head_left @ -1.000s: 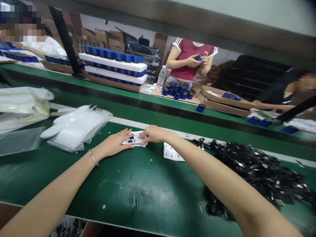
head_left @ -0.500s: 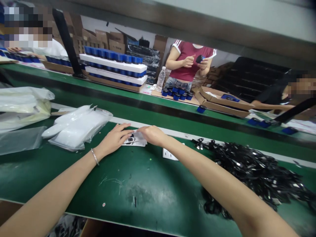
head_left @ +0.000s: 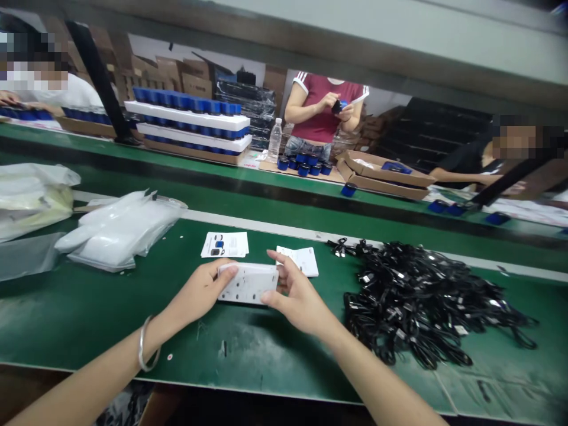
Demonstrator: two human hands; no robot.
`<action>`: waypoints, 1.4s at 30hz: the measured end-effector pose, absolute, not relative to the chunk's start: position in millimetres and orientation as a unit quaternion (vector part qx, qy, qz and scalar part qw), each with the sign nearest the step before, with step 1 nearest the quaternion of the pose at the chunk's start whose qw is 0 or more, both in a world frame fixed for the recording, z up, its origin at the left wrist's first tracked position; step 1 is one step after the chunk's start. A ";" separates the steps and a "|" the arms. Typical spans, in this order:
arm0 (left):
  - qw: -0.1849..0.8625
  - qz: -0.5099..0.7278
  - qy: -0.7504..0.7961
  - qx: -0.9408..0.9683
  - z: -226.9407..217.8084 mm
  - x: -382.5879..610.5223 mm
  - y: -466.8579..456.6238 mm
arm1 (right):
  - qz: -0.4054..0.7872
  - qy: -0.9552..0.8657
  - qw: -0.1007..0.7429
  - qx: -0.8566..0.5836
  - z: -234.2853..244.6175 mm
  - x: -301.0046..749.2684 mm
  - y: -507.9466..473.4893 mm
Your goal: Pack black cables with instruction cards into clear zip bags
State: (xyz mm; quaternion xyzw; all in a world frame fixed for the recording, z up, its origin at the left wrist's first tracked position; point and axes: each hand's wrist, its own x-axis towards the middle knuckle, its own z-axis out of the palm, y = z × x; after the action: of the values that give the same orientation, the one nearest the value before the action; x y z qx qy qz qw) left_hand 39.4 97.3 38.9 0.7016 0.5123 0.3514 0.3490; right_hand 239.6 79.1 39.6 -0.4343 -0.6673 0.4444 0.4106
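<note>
Between my two hands is a stack of white printed leaflets (head_left: 248, 285) with small dark pictures, raised a little over the green table. My left hand (head_left: 208, 290) grips its left end, thumb on top. At the right end, my right hand (head_left: 302, 296) has its thumb on the lower corner and its fingers at the edge behind. Just beyond lie more leaflets (head_left: 235, 244) showing dark and blue gadgets. Another small pile of white leaflets (head_left: 306, 260) lies behind my right fingers.
A heap of black cables (head_left: 412, 302) covers the right side of the table. Clear plastic bags with white contents (head_left: 119, 231) lie at left. Across the bench, a person in a red shirt (head_left: 322, 106) handles a blue-and-black item near trays of blue items (head_left: 186, 103).
Both hands have come back nearer to me and now hold a leaflet stack between them. The leaflets that they covered are in plain view. The camera view has shifted slightly.
</note>
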 end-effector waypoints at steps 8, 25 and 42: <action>0.421 0.516 0.536 0.519 12.0 81.6 30.1 | 0.356 -0.635 0.455 -0.513 16.5 242.9 21.7; 0.441 0.484 0.559 0.508 3.3 96.6 4.9 | 0.431 -0.572 0.460 -0.525 -0.7 239.0 -5.2; 0.710 0.553 0.407 0.152 48.6 112.6 1.9 | 0.626 -0.480 0.502 -0.355 13.3 250.4 -21.8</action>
State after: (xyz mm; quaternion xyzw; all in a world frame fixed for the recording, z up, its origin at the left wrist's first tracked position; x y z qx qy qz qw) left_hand 112.6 1.9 48.6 0.1523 0.4070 0.5535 0.7105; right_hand 250.4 -21.8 13.3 -0.3546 -0.4797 0.6264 0.5018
